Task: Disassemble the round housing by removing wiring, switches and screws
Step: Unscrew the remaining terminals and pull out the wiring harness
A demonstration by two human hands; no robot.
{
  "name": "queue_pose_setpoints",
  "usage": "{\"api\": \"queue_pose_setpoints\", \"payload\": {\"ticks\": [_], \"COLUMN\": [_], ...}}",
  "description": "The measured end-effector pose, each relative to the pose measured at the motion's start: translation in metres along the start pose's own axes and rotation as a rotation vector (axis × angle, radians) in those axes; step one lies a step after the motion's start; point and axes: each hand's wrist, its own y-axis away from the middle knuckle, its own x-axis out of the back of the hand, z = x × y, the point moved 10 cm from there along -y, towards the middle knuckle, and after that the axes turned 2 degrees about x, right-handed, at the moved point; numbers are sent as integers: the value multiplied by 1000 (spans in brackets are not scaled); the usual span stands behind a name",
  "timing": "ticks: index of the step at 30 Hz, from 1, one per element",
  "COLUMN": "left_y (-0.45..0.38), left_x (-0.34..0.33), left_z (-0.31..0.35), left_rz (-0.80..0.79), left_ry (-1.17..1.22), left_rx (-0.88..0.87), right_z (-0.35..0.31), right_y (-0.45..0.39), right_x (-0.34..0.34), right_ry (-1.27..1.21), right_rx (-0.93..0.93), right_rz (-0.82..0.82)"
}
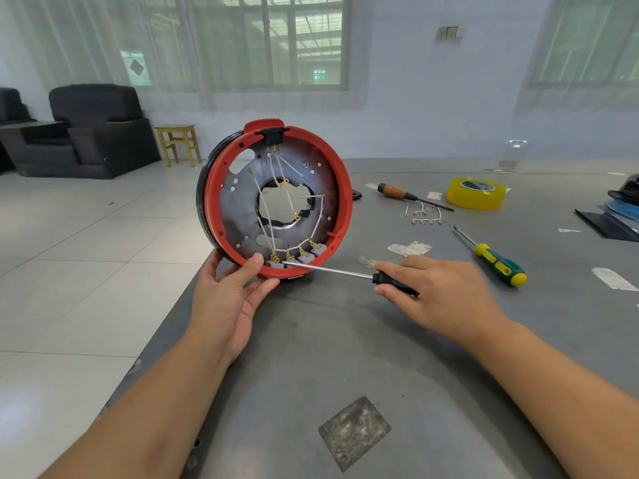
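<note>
The right hand [439, 292] grips a screwdriver [345, 272], its tip at the leftmost of the grey switches [275, 263] along the bottom rim. The left hand [231, 292] holds the round housing [275, 202] on edge at the counter [345, 357] corner, thumb on the red rim. The step looks like freeing a switch; whether the tip is seated is unclear. Next calls for steady prying without tearing the white wires [276, 223].

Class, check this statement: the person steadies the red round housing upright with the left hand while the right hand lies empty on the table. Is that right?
Not quite. The head view shows the right hand holding a screwdriver, its tip at the switches along the bottom rim. The rest stands: the left hand steadies the red round housing upright on the table.
</note>
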Motion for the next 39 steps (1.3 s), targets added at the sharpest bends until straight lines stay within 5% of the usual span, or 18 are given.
{"api": "queue_pose_setpoints", "payload": {"ticks": [12, 39], "left_y": [-3, -2], "left_x": [5, 8], "left_z": [1, 0], "left_rz": [45, 97], "left_ry": [17, 48], "left_rx": [-18, 1], "right_z": [-7, -18], "right_y": [4, 4], "right_x": [-22, -31], "right_ry": [2, -67], "right_rx": [-69, -162], "right_rz": [-193, -331]}}
